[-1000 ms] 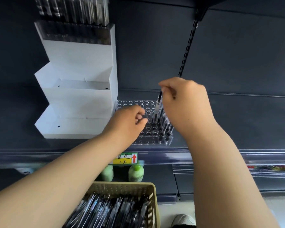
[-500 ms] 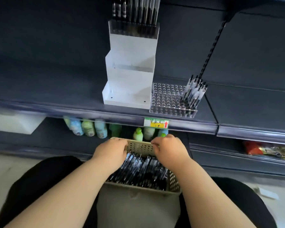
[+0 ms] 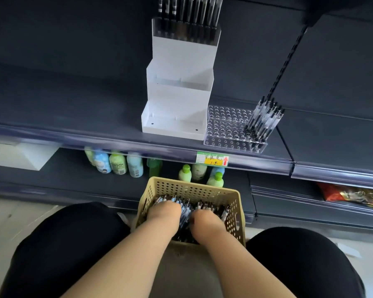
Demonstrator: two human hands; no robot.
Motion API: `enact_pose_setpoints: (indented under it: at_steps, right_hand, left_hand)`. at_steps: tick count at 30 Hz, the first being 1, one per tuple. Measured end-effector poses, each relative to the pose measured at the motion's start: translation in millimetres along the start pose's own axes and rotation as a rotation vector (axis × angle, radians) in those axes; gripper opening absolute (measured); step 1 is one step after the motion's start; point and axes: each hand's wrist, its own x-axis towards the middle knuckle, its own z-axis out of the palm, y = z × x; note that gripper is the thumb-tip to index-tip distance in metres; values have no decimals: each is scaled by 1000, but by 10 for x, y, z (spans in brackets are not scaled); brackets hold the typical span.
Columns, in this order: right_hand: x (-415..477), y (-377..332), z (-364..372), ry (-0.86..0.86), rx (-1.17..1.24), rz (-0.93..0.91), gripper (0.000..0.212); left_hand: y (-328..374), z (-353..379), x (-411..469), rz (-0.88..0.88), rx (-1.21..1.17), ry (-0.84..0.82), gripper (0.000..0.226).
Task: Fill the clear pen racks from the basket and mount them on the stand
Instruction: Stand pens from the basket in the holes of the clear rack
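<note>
Presently the left hand and right hand are sunk among pens in the basket; grip cannot be told. The part-filled rack is set above the basket, rightward, nearer the right hand.

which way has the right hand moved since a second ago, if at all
Yes. The right hand has dropped from the clear pen rack on the shelf down into the basket below it.

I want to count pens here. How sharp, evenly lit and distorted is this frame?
Head view: wide-angle distortion slants the slotted upright; left hand and right hand in the basket look soft; the white stand is bright against dim dark shelving.
</note>
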Motion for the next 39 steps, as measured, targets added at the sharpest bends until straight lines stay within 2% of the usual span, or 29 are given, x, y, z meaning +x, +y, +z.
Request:
enact_pose_setpoints:
  at_steps: [3,8,15,21,24,27,30,33,39]
  right_hand:
    - [160,-91,76,1,115,29,27]
    - [430,-134,211,9,339,192,27]
    - [696,-115,251,-62,515,338,29]
    - [786,-99,294,-126,546,365,31]
    - [767,-112,306,-129,685,333,31]
    - [708,-129,266,-144,796,314,14]
    - [611,-154,241,-220,823,280,27]
    - [491,-165,264,-239,954,275,25]
    - [377,-158,269,-224,988,179,21]
  left_hand:
    - [84,87,179,-49,-107,-85,40]
    - [89,183,419,-251,-435,-147,36]
    - [77,310,597,-379,-474,-116,37]
    - [81,398,694,-284,-437,-105,36]
    - [60,397,685,-269,-524,-96,31]
    - [12,395,626,-245,-640,-57,23]
    - [-30,427,538,-205,-744,-8,16]
    - [-63,461,441,-169,-821,56,14]
    - [-111,477,336,-162,-865,112,10]
